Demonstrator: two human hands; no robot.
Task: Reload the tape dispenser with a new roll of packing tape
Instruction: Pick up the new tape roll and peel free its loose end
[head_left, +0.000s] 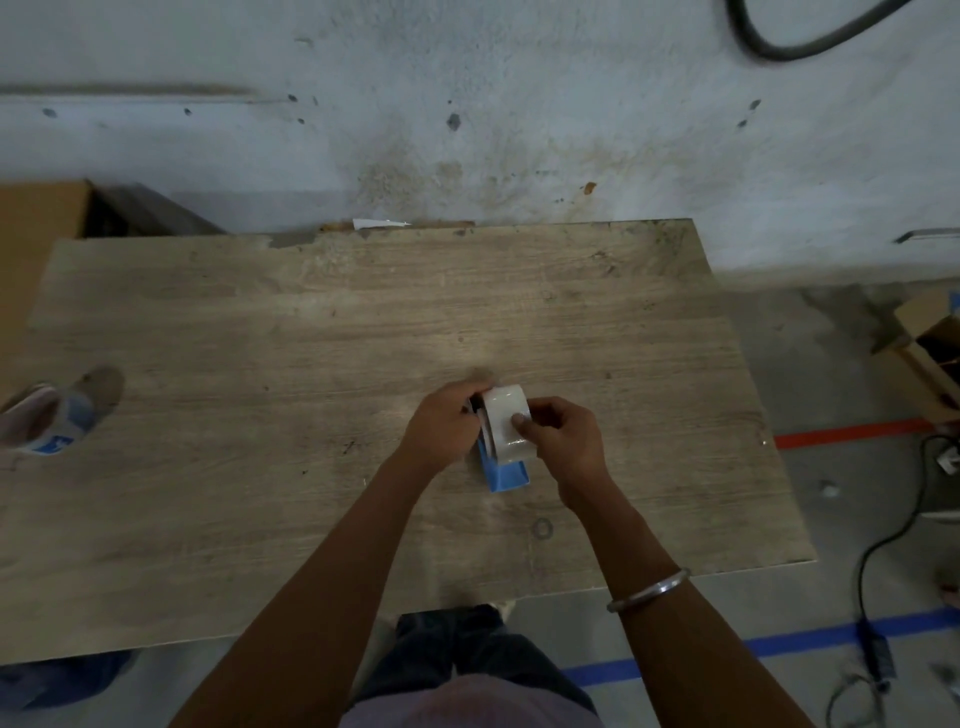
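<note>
Blue plastic shows under my hands in the head view: the tape dispenser (506, 475) stands near the middle of the wooden tabletop (260, 338), its blue base poking out toward me. The new roll of tape (506, 422), clear and glossy, sits on edge on top of the dispenser. My left hand (441, 423) curls round the far left side of the dispenser, where a dark part peeks out; that grip is closed on the dispenser body. My right hand (558, 434) pinches the roll, thumb pressed on its outer face.

I judge the roll is being seated on the hub, or is just on, though the hub itself is hidden. Next I would need to find the loose end of the tape and draw it forward toward the cutter, keeping the left hand steady on the body.

A second roll (57, 415) lies at the tabletop's left edge, well apart.
</note>
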